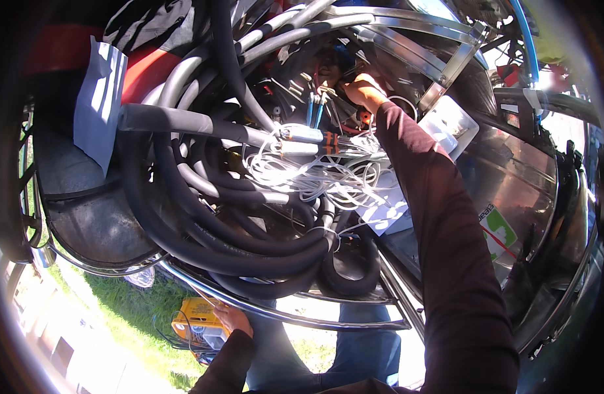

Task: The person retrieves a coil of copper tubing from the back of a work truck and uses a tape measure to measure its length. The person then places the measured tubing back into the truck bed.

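Observation:
My right hand (366, 92) reaches deep into a heaped load at the far middle, beside blue-handled tools (316, 108) and an orange piece (365, 117). Its fingertips are hidden in shadow among the things there. Below the metal rim at the near left, my left hand (233, 319) is closed, and a thin brownish rod (200, 295) runs up from its fingers. Just beyond that hand sits a yellow case (198, 317) with dark cords. Between my hands lie thick coils of black foam pipe insulation (203, 256) and a tangled bundle of white cable (315, 174).
A metal rim (302, 320) curves along the near side of the load. Metal bars (407, 29) stand at the far right, with a white plastic container (453, 125) below them. A white sheet (100, 98) stands at the left. Grass (121, 305) shows below.

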### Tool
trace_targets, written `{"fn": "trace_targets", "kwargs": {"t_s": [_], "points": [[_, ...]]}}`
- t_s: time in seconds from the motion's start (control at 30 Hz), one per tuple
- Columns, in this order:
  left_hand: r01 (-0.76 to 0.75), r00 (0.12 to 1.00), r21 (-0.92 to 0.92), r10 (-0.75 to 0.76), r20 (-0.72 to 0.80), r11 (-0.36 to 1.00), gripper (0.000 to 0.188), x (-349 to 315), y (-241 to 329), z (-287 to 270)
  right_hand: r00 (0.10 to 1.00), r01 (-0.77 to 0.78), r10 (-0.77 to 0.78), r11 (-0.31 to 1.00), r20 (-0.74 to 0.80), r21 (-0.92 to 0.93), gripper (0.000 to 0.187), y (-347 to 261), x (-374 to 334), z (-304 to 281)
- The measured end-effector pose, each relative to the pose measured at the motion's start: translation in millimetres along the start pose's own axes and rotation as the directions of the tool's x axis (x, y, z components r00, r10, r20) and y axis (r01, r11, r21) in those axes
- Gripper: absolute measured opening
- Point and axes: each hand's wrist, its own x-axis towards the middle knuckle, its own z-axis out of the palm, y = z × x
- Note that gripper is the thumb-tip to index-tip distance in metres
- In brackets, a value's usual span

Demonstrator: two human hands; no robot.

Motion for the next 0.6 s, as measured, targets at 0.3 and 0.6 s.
{"fn": "trace_targets", "kwargs": {"t_s": [0.3,0.6], "points": [[0.003,1.000,0.011,-0.003,0.028,1.000,0.061,7,-4,-3,0.945,0.244,-0.286,0.940,-0.160,-0.239,0.046,15,-47,-7],[0.058,0.997,-0.011,-0.058,0.055,0.998,0.064,5,9,-6,0.957,0.118,-0.178,0.960,-0.228,-0.255,0.063,-6,-79,14]]}}
